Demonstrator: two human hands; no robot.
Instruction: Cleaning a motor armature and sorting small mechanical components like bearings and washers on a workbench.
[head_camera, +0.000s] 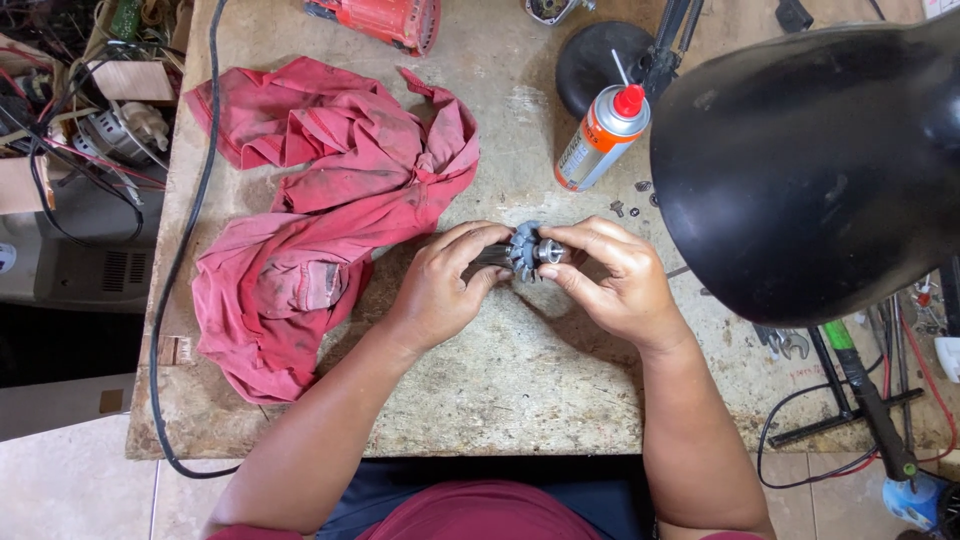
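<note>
Head view of the workbench. We are holding a small motor armature level over the middle of the bench, between both hands; our left hand is wrapping its fingers around the dark body of the part, which is mostly hidden in the grip, seemingly to keep it from turning; our right hand is pinching the bright shaft end just right of the grey finned fan, thumb below and fingertips above, a hold that leaves the fan exposed to view. A crumpled red rag is lying to the left, touching the left hand's far side; an orange-capped spray can is lying tilted on the far side, near the hands, its thin straw pointing away; a few small dark screws are sitting just beside it; a black lamp shade is filling the right of the view, hiding part of the bench; a black cable is running along the left edge.
</note>
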